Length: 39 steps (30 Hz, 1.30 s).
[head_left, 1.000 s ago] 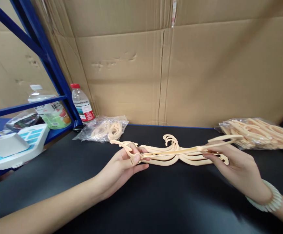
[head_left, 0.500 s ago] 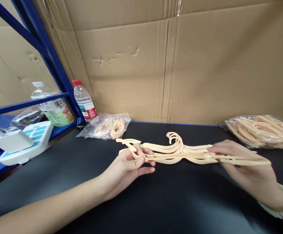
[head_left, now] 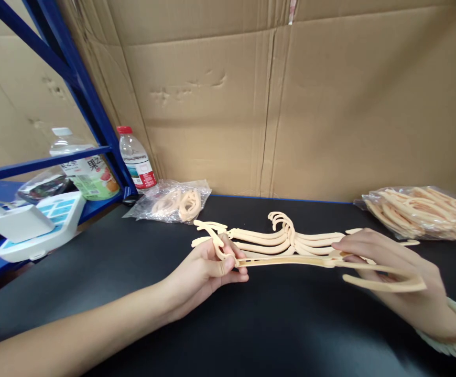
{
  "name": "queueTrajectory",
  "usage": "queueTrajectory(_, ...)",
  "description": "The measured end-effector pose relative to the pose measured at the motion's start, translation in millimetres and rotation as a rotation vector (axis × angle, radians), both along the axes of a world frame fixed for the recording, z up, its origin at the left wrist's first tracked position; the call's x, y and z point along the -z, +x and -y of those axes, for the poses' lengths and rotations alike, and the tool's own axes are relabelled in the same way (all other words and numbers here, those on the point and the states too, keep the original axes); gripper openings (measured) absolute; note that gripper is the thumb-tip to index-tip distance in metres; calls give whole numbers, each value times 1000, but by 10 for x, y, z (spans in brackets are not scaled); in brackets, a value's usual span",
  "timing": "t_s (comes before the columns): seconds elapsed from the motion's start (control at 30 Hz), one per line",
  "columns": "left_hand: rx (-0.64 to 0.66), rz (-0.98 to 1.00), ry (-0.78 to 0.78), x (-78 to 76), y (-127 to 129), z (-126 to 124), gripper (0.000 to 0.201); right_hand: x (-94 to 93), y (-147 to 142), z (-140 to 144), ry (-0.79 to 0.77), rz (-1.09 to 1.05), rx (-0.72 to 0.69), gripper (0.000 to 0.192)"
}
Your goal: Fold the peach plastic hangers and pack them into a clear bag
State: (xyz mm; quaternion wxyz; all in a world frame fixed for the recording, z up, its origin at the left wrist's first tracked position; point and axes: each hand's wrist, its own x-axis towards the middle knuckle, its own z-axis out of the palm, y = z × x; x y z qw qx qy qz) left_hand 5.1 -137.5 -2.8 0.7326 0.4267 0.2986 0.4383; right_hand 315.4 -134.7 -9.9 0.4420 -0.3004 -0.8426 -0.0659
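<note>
A thin peach-coloured plastic clothes hanger (head_left: 286,260) is held out nearly level between my two hands. My left hand (head_left: 202,267) is closed on its left end, thumb and fingers pinching the joint, where a short curved arm slants up to the left. Around the right part curl the fingers of my right hand (head_left: 404,267), partly hidden by the hanger. A curved piece at that end bends back towards the left. Just behind lie several matching hangers (head_left: 267,236), laid in a row with their hooks pointing up and left.
A clear bag of ring-shaped peach pieces (head_left: 191,204) lies at the back left, beside a red-capped bottle (head_left: 137,162). At the back right is a bag of peach hanger parts (head_left: 420,212). A blue shelf frame (head_left: 90,115) stands left; a cardboard wall (head_left: 220,115) closes the back.
The right part of the held hanger has turned, so its curved end piece now shows as a bent loop. The hanger has dropped slightly nearer to me, and my left hand stays pinched on its end.
</note>
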Motion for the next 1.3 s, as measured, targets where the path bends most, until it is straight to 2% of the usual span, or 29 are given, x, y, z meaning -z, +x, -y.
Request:
queueTrajectory(0.3, -65, -114, -23, -6, 15, 10, 31, 100, 5, 15, 100, 77, -16, 37)
queueTrajectory(0.5, -137, -131, 40, -1, 21, 46, 32, 115, -65, 54, 159, 55, 86, 22)
queueTrajectory(0.97, -265, -174, 37, -43, 52, 98, 26, 73, -168, 132, 106, -6, 132, 24)
queueTrajectory(1.3, -300, -70, 9, -1, 50, 37, 20, 125, -179, 101, 22, 4, 220, 23)
